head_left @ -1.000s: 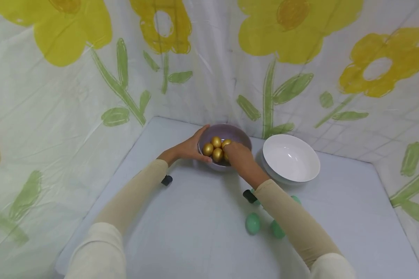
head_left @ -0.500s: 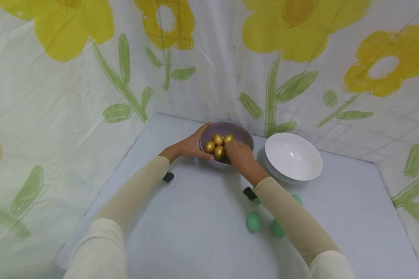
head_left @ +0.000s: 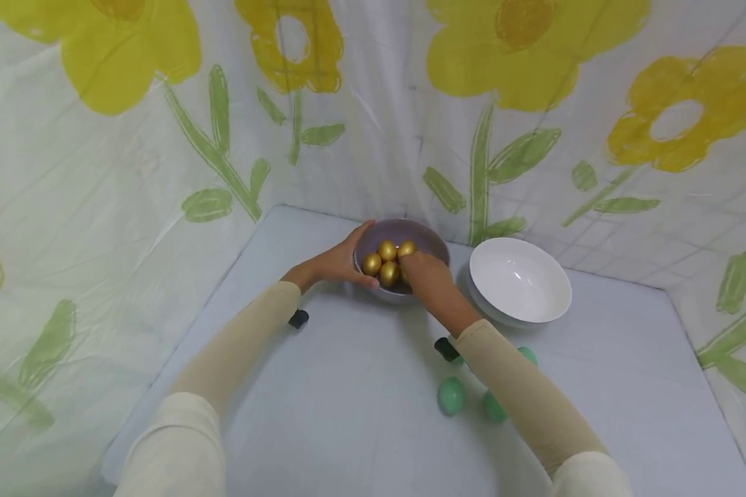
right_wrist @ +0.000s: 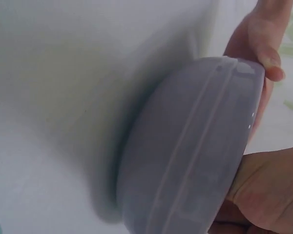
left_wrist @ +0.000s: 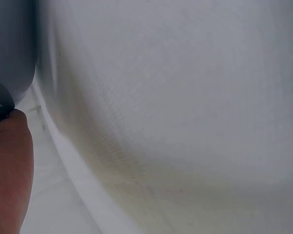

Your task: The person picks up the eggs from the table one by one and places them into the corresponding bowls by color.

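Note:
My left hand (head_left: 338, 264) grips the left rim of a purple-grey bowl (head_left: 432, 240), the thumb at its near edge. In the right wrist view, that bowl (right_wrist: 185, 146) is tilted, and the left hand's thumb lies over its rim. Several shiny golden eggs (head_left: 389, 273) are gathered inside. Over the bowl's right side, my right hand (head_left: 427, 277) reaches in among the eggs. Its fingertips are hidden, so whether they pinch an egg does not show. The left wrist view catches only part of the left hand (left_wrist: 10, 170) and the bowl's dark outer side (left_wrist: 12, 39).
A white bowl (head_left: 519, 279) stands just right of the purple-grey one. Several green eggs (head_left: 452, 396) lie on the pale table (head_left: 323, 414), some partly hidden by the right forearm. Behind the table hangs a curtain (head_left: 373, 159) painted with yellow flowers.
The whole head view shifts slightly. Both hands, the bowls and the eggs otherwise keep their places, with the right hand staying inside the purple-grey bowl.

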The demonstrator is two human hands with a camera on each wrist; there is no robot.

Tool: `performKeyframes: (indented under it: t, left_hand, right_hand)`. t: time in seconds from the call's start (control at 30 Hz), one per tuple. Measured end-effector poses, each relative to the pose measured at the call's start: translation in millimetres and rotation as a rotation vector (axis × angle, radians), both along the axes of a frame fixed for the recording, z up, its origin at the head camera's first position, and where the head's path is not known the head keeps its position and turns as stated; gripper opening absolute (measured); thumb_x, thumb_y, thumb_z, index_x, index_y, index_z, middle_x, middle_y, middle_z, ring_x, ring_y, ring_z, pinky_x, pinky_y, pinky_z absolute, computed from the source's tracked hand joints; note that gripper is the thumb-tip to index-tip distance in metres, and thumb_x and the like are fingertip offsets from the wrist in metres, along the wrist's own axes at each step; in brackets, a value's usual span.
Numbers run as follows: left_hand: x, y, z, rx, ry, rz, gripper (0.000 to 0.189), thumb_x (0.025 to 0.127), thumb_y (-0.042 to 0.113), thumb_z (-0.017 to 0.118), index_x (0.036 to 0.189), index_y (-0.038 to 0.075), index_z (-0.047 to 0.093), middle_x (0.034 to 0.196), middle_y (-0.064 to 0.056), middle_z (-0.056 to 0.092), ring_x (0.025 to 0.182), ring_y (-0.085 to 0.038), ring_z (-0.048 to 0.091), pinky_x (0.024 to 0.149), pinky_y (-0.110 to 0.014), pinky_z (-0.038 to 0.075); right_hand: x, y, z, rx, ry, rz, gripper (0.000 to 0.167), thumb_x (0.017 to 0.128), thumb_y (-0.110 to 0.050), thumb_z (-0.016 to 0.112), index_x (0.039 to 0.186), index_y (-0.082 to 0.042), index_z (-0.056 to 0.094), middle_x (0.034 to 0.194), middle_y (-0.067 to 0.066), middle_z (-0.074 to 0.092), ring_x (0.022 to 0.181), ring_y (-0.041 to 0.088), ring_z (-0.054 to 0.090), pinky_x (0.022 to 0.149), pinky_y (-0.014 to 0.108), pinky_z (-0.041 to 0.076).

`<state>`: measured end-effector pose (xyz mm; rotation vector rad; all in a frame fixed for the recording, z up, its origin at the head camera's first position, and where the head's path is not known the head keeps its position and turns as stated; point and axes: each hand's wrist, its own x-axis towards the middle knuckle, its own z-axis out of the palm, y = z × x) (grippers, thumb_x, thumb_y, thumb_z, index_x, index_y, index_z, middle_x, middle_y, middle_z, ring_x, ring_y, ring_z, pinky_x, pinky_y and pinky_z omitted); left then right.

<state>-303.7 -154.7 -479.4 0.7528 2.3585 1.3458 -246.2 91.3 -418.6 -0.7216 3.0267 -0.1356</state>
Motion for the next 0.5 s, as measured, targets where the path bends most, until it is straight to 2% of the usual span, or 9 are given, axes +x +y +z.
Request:
performKeyframes:
  t: [0.07,0.13,0.23,0.3,0.37,0.5]
  left_hand:
    - [0.2,1.2,-0.8,0.003,-0.002,-0.004,0.143,0.072,0.05,0.098,0.17,0.038,-0.006,0.177,0.0,0.003,0.161,-0.026,0.016,0.128,-0.054,0.021]
    - [-0.4,2.1,-0.5,0.005,0.003,-0.004,0.142,0.072,0.049,0.098,0.17,0.036,-0.005,0.177,-0.001,0.004,0.161,-0.025,0.016,0.128,-0.053,0.021]
    - [-2.2,2.3,-0.1,0.006,0.009,-0.004,0.143,0.072,0.05,0.098,0.171,0.033,-0.004,0.177,-0.002,0.005,0.161,-0.026,0.016,0.128,-0.053,0.02]
    - [-3.5,1.9,-0.3,0.008,0.012,-0.003,0.143,0.072,0.049,0.098,0.171,0.031,-0.004,0.177,-0.003,0.004,0.161,-0.027,0.015,0.128,-0.054,0.02]
    - [-4.3,1.4,-1.6,0.004,0.015,-0.004,0.143,0.072,0.05,0.098,0.171,0.031,-0.004,0.177,-0.003,0.004,0.161,-0.027,0.014,0.128,-0.054,0.019]
    - [-4.3,0.9,-3.2,-0.003,0.015,-0.003,0.142,0.072,0.05,0.098,0.17,0.035,-0.005,0.177,-0.003,0.004,0.162,-0.027,0.013,0.128,-0.054,0.018]
  right_hand:
    - [2.0,3.1,3.2,0.002,-0.001,-0.007,0.011,0.097,0.0,0.069,0.102,-0.009,0.071,0.093,0.013,0.073,0.085,0.033,0.071,0.073,0.048,0.061]
    - [4.4,7.3,9.9,-0.02,-0.022,-0.023,0.017,0.098,-0.006,0.072,0.114,-0.009,0.074,0.096,0.014,0.074,0.088,0.033,0.071,0.074,0.048,0.061]
    - [6.1,18.1,21.9,-0.106,-0.052,-0.027,0.028,0.102,-0.021,0.073,0.126,-0.007,0.074,0.098,0.011,0.075,0.084,0.029,0.07,0.073,0.045,0.06]
    - [7.4,28.6,31.1,-0.174,-0.058,-0.01,0.041,0.103,-0.028,0.074,0.136,-0.004,0.07,0.103,0.012,0.077,0.088,0.03,0.071,0.078,0.045,0.06]
    - [7.8,42.2,38.2,-0.228,-0.048,0.016,0.045,0.105,-0.033,0.07,0.138,-0.003,0.067,0.107,0.014,0.077,0.091,0.032,0.072,0.082,0.047,0.058]
    - [9.0,74.3,52.2,-0.308,-0.048,-0.013,0.06,0.106,-0.044,0.065,0.152,-0.008,0.054,0.136,0.018,0.069,0.12,0.04,0.067,0.101,0.055,0.053]
